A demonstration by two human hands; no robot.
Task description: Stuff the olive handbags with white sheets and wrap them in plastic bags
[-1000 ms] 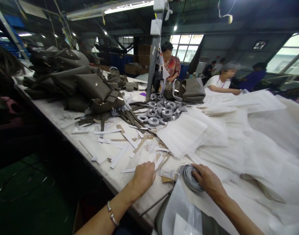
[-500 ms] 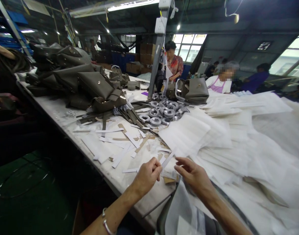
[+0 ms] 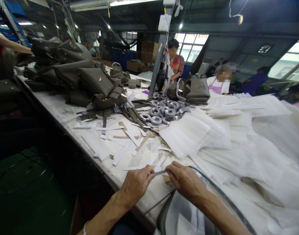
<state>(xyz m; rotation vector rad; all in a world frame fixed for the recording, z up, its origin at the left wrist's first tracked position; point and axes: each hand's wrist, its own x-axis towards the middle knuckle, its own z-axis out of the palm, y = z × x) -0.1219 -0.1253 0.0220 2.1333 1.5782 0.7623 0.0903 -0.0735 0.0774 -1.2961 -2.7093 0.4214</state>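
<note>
Between my two hands stretches a narrow paper strip (image 3: 160,173). My left hand (image 3: 137,182) pinches its left end, and the fingers of my right hand (image 3: 184,179) are closed on the other end. Below my right forearm, at the table's near edge, lies a dark bag (image 3: 164,213) with translucent wrapping (image 3: 180,210) over it. Several white and brown paper strips (image 3: 120,153) are scattered on the table just beyond my hands.
Dark handbags (image 3: 95,81) are heaped at the far left. Coiled straps (image 3: 169,112) lie near the metal post (image 3: 159,55). White foam sheets (image 3: 237,137) spread over the right side. A co-worker (image 3: 176,63) stands across the table; another person's arm (image 3: 14,45) reaches in at left.
My right hand has closed on the strip's free end, and the strip has turned from slanting upward to nearly level. Both hands have come slightly lower. At far left a person's arm has shifted.
</note>
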